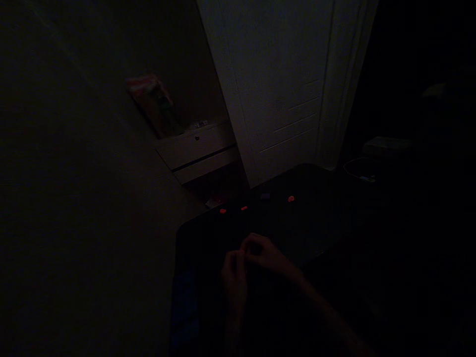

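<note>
The room is very dim. Over the dark table (208, 238), my left hand (234, 272) and my right hand (262, 253) meet at the fingertips. Both are closed in a pinch around a tiny reddish piece (242, 251), mostly covered by the fingers and too small to name. Beyond my hands lie small orange-red pieces: one at the left (222, 211), a narrow one (244, 208) beside it, and a rounded one (291, 199) farther right. A dark purplish block (265, 197) sits between the last two.
A dark blue flat thing (185, 302) lies along the table's left side. Past the far edge stand a pale door (278, 89) and a drawer unit (197, 148) bearing a colourful bag (152, 99). At the right are a thin pale cable (349, 171) and a light box-like object (386, 144).
</note>
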The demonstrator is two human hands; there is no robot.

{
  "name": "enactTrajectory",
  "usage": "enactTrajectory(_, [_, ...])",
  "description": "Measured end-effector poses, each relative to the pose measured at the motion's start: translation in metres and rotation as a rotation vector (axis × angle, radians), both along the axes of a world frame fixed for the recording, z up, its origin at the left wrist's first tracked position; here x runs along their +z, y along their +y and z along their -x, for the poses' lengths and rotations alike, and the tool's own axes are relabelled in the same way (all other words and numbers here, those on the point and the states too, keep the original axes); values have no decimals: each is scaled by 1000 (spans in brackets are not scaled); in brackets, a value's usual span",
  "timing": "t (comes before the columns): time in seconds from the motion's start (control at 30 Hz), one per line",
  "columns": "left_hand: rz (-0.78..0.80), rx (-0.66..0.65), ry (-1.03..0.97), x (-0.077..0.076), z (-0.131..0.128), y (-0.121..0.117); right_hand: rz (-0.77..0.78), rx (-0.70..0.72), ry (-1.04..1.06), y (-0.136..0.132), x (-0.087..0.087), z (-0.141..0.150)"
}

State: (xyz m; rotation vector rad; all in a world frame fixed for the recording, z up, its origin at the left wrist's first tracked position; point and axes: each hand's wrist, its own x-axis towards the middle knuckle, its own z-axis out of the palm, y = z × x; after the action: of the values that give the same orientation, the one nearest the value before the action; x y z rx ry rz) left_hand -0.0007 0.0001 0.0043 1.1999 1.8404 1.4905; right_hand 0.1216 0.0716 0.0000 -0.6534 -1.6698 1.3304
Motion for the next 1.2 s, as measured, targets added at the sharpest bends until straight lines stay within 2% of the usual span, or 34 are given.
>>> enactTrajectory(0.33, [-10, 10, 19, -3, 1, 0, -31, -3, -32, 0, 1, -1])
enactTrajectory(0.67, [-24, 26, -59, -1, -1, 0, -7, -27, -21, 0, 0, 0])
enactTrajectory(1.07, [-15, 6, -20, 0, 0, 0, -79, -6, -37, 2, 0, -1])
enactTrajectory(1.2, [-12, 22, -50, 0, -1, 1, -58, 0, -41, 2, 0, -2])
